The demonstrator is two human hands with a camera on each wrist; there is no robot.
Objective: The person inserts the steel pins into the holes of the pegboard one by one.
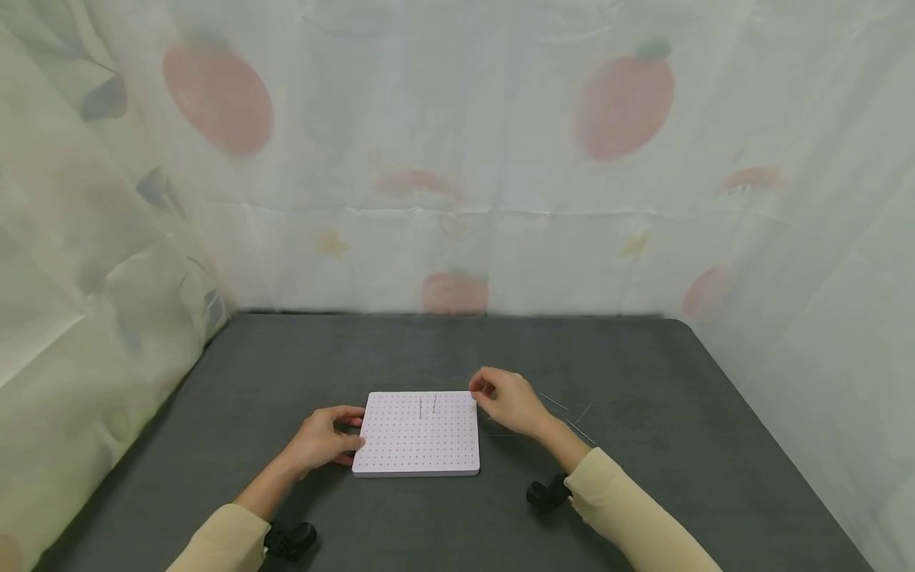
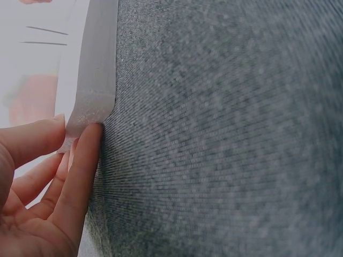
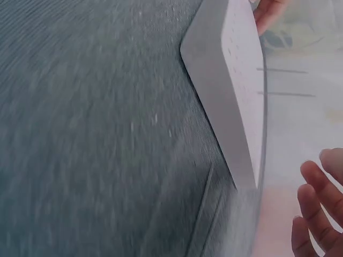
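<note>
A white pegboard [image 1: 415, 445] with rows of small holes lies flat on the dark table. Two thin metal pins [image 1: 434, 405] stand upright in its far half, side by side. At the board's left edge my left hand [image 1: 322, 438] grips it, thumb on the top face and the other fingers against the side, as the left wrist view also shows. Above the far right corner of the board is my right hand [image 1: 509, 400], its fingers loosely bent. In the right wrist view, these fingers [image 3: 316, 203] hold nothing that I can see.
Several thin metal pins [image 1: 582, 433] lie scattered on the dark table [image 1: 679, 477] right of the board, partly behind the right forearm. A pale curtain with fruit prints [image 1: 457, 159] hangs beyond the table and along both sides.
</note>
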